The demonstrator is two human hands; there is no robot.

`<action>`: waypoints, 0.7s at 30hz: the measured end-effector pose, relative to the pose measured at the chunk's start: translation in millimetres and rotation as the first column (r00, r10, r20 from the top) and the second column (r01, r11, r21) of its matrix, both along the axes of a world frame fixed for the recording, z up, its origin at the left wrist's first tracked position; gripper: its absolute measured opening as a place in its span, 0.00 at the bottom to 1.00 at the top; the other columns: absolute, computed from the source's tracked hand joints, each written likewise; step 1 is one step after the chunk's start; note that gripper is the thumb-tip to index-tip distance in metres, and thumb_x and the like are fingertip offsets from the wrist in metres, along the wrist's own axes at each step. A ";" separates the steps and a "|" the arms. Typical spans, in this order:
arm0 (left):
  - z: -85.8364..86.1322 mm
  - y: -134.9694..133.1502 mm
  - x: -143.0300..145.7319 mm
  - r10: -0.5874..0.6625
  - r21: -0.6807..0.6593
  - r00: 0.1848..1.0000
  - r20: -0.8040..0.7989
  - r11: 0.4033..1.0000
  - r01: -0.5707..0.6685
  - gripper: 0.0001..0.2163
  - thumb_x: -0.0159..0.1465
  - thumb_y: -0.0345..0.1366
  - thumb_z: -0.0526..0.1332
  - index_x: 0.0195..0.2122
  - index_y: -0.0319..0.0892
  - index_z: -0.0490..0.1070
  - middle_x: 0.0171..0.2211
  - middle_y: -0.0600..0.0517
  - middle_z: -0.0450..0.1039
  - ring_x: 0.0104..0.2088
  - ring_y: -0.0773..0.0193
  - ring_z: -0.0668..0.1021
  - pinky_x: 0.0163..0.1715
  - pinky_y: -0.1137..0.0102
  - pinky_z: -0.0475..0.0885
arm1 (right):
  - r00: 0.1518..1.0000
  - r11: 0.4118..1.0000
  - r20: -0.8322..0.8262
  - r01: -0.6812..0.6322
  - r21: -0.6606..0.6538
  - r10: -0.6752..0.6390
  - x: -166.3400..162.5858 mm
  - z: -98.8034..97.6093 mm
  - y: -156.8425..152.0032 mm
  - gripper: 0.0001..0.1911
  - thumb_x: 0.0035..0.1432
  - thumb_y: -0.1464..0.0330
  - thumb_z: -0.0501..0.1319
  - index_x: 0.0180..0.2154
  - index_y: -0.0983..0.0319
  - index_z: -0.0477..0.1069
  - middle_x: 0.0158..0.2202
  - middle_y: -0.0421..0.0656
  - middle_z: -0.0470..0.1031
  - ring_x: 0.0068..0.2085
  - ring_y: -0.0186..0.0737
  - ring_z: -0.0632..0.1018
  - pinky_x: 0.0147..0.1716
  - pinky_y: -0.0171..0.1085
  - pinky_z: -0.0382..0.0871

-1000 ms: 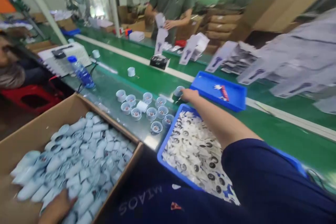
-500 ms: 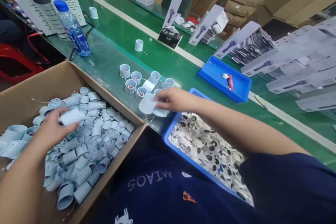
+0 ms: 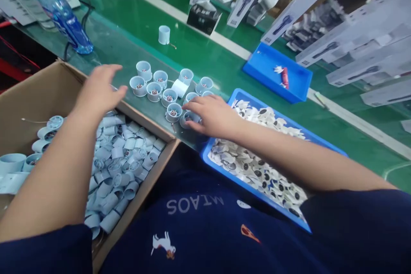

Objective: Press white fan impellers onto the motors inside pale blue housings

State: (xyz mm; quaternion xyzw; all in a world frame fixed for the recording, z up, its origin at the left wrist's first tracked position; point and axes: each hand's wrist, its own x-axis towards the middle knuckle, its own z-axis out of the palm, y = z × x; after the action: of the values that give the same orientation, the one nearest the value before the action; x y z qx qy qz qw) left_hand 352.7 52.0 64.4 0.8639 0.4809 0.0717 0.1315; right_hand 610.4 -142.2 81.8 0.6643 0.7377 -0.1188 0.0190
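My left hand [image 3: 98, 90] reaches palm down over the far rim of a cardboard box [image 3: 154, 130], fingers stretched out, with nothing visible in it. The box holds several pale blue plastic cylinders [image 3: 122, 158]. Just beyond the hand, several small round cups [image 3: 150, 90] stand upright on the metal ledge. My right hand [image 3: 213, 113] lies palm down, its fingertips resting on the nearest cup [image 3: 188, 117]. Under its wrist is a blue tray [image 3: 205, 160] full of white flat pieces with black discs [image 3: 257, 167].
A green conveyor belt [image 3: 135, 13] runs behind the ledge with a lone cup [image 3: 164, 34] on it. A second blue tray [image 3: 268, 68], a water bottle [image 3: 61, 13], a black box [image 3: 202, 17] and white cartons [image 3: 353, 38] are nearby.
My left hand came up out of the box and moved toward the cups; the white cylinder it held no longer shows. My right hand lowered onto the nearest cup, its white piece gone from view.
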 end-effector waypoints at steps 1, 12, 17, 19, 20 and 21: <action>-6.0 -8.0 -23.4 0.057 0.053 0.998 0.020 0.997 -0.058 0.28 0.77 0.46 0.50 0.72 0.33 0.59 0.70 0.45 0.64 0.72 0.54 0.64 0.73 0.60 0.55 | 0.999 0.999 -0.036 -0.032 0.014 0.033 2.6 2.8 -3.6 0.22 0.70 0.61 0.63 0.62 0.57 0.73 0.59 0.51 0.78 0.58 0.57 0.77 0.62 0.56 0.64; -218.5 -78.0 -127.6 -0.057 -0.314 0.874 -0.482 0.943 -0.112 0.22 0.70 0.45 0.66 0.61 0.41 0.72 0.60 0.42 0.75 0.60 0.50 0.78 0.62 0.47 0.72 | 0.736 0.730 -0.156 -0.675 -0.107 0.659 -99.8 -34.8 3.1 0.12 0.71 0.66 0.61 0.51 0.61 0.80 0.50 0.47 0.81 0.53 0.52 0.79 0.67 0.57 0.55; -217.2 -77.0 -147.1 -0.193 -0.363 0.800 -0.569 0.931 -0.034 0.22 0.72 0.44 0.63 0.64 0.43 0.70 0.56 0.44 0.77 0.55 0.51 0.79 0.59 0.49 0.74 | 0.744 0.700 -0.141 -0.664 -0.262 0.653 -120.0 -42.0 23.0 0.12 0.74 0.67 0.57 0.50 0.62 0.78 0.50 0.49 0.81 0.54 0.54 0.80 0.58 0.52 0.64; -207.9 -85.4 -159.8 -0.238 -0.372 0.778 -0.582 0.928 0.006 0.19 0.73 0.43 0.62 0.62 0.43 0.72 0.55 0.45 0.76 0.54 0.53 0.79 0.58 0.50 0.74 | 0.771 0.731 -0.129 -0.634 -0.252 0.624 -120.7 -40.5 33.3 0.12 0.74 0.66 0.58 0.51 0.62 0.77 0.51 0.50 0.80 0.54 0.54 0.80 0.54 0.50 0.65; -203.7 -91.1 -166.2 -0.251 -0.367 0.766 -0.592 0.930 0.021 0.17 0.73 0.42 0.62 0.60 0.43 0.73 0.54 0.45 0.76 0.54 0.53 0.79 0.58 0.50 0.74 | 0.782 0.745 -0.124 -0.621 -0.245 0.611 -120.6 -40.4 38.1 0.12 0.74 0.65 0.59 0.51 0.62 0.77 0.51 0.50 0.80 0.54 0.55 0.80 0.52 0.48 0.65; -200.2 -97.2 -172.1 -0.254 -0.355 0.754 -0.606 0.934 0.030 0.16 0.73 0.42 0.62 0.58 0.42 0.74 0.54 0.45 0.76 0.55 0.53 0.78 0.58 0.49 0.74 | 0.789 0.754 -0.120 -0.613 -0.238 0.603 -120.2 -41.0 42.3 0.12 0.74 0.64 0.59 0.52 0.62 0.77 0.51 0.50 0.80 0.54 0.55 0.80 0.50 0.48 0.65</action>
State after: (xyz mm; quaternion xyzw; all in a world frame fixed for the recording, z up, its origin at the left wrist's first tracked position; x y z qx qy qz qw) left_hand 180.6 -45.2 -135.8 0.8365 0.4337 -0.3184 0.1037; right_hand 490.2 -100.0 40.8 0.3778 0.8909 -0.2151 0.1319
